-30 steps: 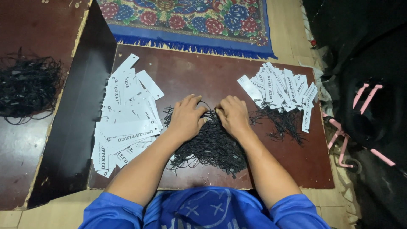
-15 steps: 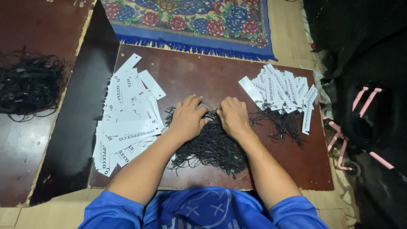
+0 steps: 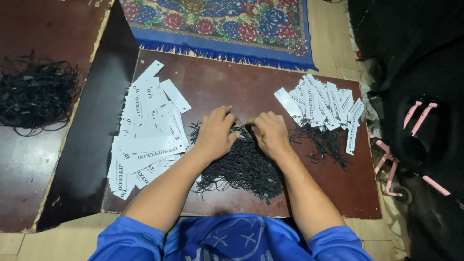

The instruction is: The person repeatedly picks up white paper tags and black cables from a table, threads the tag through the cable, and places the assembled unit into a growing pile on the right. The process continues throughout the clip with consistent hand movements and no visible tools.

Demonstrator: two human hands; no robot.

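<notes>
Both my hands rest on a heap of thin black strings in the middle of a dark brown board. My left hand and my right hand sit side by side, fingers curled down into the top of the heap, fingertips almost touching. What the fingers pinch is hidden under them. A spread of plain white paper tags lies to the left of my left hand. A second row of white tags, with black strings trailing from them, lies to the right of my right hand.
Another tangle of black strings lies on a brown surface at the far left, past a black strip. A blue flowered rug lies beyond the board. Black cloth and pink hangers fill the right side.
Almost nothing has moved. Both hands stay on the string heap, with only small shifts of the fingers.
</notes>
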